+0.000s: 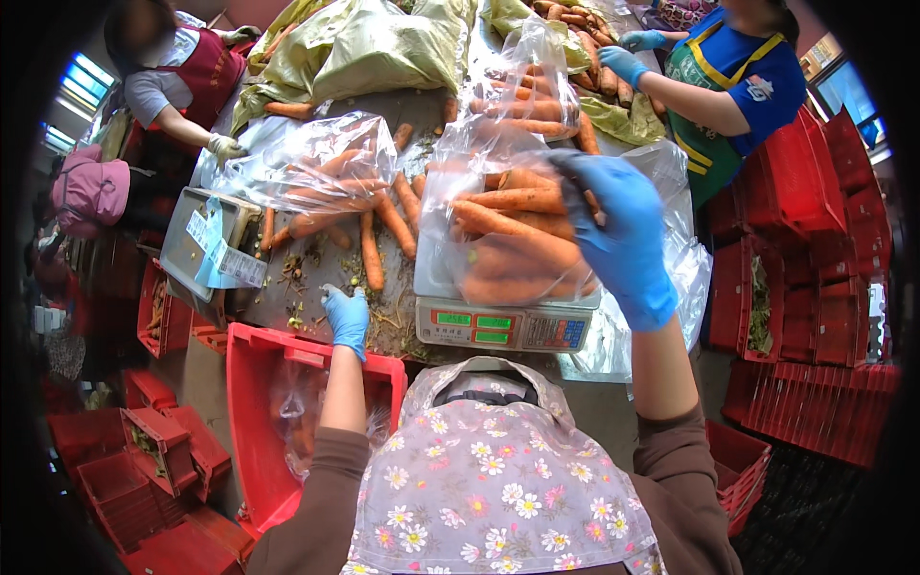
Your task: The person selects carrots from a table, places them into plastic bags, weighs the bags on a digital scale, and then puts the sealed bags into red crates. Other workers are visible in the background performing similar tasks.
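My right hand (618,235), in a blue glove, grips the side of a clear plastic bag of carrots (508,240) that rests on a white digital scale (503,326). The bag's open mouth stands up above the carrots. My left hand (347,319), also gloved in blue, rests fingers down on the table's near edge, touching no carrot. Loose carrots (383,230) lie just beyond it, beside another clear bag (316,163) partly filled with carrots.
A red crate (259,383) with a bagged load stands below the table at my left. A second scale (206,240) sits at the left. Two other people in gloves work at the far corners. Stacked red crates (815,268) line the right; green sacks (364,48) cover the table's far end.
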A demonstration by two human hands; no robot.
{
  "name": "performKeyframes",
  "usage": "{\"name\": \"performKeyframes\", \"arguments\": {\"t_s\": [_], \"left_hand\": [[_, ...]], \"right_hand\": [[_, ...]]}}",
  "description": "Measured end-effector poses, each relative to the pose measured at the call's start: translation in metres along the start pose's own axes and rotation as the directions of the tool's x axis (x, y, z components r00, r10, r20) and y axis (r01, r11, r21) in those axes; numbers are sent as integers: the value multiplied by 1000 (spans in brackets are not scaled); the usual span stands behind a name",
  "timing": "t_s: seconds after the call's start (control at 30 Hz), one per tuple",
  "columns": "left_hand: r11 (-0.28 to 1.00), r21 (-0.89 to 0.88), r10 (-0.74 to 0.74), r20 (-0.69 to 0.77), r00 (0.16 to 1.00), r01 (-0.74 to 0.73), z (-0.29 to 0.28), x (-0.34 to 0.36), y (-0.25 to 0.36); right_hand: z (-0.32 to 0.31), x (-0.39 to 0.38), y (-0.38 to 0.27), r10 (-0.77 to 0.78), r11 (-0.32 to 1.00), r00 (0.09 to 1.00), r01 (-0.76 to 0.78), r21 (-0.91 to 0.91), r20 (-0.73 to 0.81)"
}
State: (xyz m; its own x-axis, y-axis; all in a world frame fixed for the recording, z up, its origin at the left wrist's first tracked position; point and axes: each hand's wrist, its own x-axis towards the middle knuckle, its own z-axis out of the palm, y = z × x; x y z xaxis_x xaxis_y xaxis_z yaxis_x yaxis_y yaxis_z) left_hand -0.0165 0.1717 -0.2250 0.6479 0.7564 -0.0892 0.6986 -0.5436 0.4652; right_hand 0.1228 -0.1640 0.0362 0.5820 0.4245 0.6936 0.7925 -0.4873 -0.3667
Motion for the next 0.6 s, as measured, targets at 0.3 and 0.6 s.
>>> {"name": "performKeyframes", "arguments": {"t_s": [0.3,0.6], "left_hand": [[578,-317,665,-352,659,-752,-74,-39,212],[121,-891,774,361,520,438,-153,-3,295]], "right_hand": [[-21,-24,35,610,790,746,-600,129,-268],[-89,1,33,707,-96,630,-365,926,322]]}}
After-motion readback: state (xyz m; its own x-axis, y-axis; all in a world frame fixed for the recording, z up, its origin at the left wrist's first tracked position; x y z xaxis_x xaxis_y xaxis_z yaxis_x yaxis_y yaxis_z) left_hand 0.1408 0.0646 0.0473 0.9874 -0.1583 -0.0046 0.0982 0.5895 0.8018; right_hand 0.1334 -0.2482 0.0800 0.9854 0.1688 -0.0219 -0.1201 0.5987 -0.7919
